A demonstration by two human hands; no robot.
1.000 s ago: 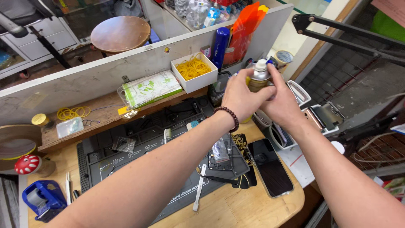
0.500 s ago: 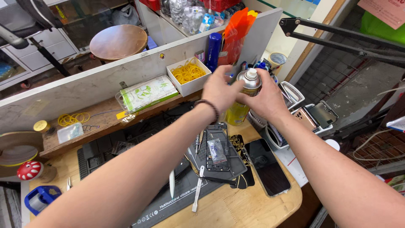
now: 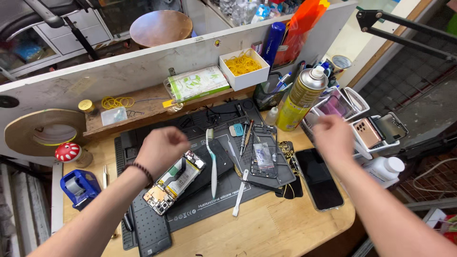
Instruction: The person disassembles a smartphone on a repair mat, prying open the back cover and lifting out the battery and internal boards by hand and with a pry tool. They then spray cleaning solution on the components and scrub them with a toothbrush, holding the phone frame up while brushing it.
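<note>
While both bare hands hover above the cluttered wooden workbench (image 3: 285,223), neither one holds anything. The left hand (image 3: 162,148), with a dark beaded bracelet (image 3: 140,171) on its wrist, is loosely curled and blurred; it hangs just above the opened smartphone with its exposed circuit boards (image 3: 173,182), which lies tilted on the dark silicone repair mat (image 3: 204,204). Whether the fingers touch the phone cannot be told. The right hand (image 3: 333,138) is also blurred, its fingers loosely bent and empty, near the tall yellow spray can with a silver top and white nozzle (image 3: 301,100). That can stands upright at the mat's far right corner, just beside a black mesh pen holder (image 3: 266,95) and apart from the hand. Between the hands lie a white-and-teal toothbrush (image 3: 212,162), a bare phone frame (image 3: 264,151) and a white plastic pry tool (image 3: 239,195). A black phone screen (image 3: 318,178) lies face up below the right hand.
</note>
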